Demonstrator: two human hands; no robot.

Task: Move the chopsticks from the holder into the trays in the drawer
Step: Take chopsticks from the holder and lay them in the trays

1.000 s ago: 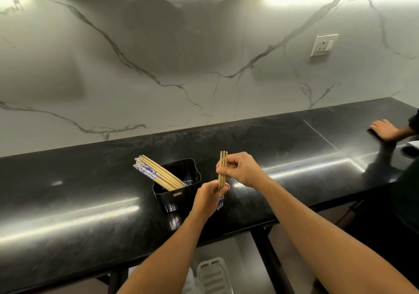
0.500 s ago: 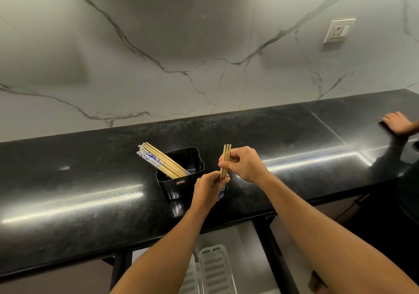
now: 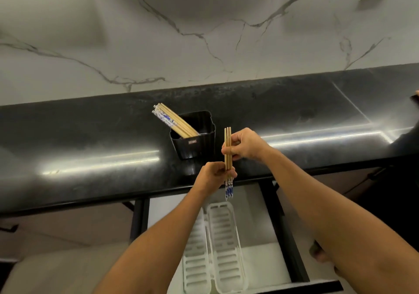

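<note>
While you hold the small bunch of chopsticks [image 3: 227, 150] in both hands, it hangs just past the far end of the white trays [image 3: 223, 232], a bit higher than them. Your left hand [image 3: 213, 175] is curled round the bunch low down, on the side closer to the trays. Your right hand [image 3: 246, 145] pinches the sticks higher up, further from the trays. So both hands are closed tight on the same bunch.

The bunch stands up and down. Its blue painted ends point down at the trays and poke out under your left hand. Its plain ends point up, away from the trays. The two trays lie side by side in the open drawer [image 3: 260, 259], and their long sides run from the counter [image 3: 90, 139] edge toward you. This looks like what matters most: the sticks stand tall, but the trays lie flat. You will likely need to tip the bunch over so it lies the same way as a tray. The blue ends are just over the far end of the right tray, so that one looks easiest to reach.

Nothing shows in the trays, though your left arm hides part of one. The other chopsticks [image 3: 174, 122] lean in the black holder [image 3: 195, 146], which sits on the counter beyond the trays and a little to the left.
</note>
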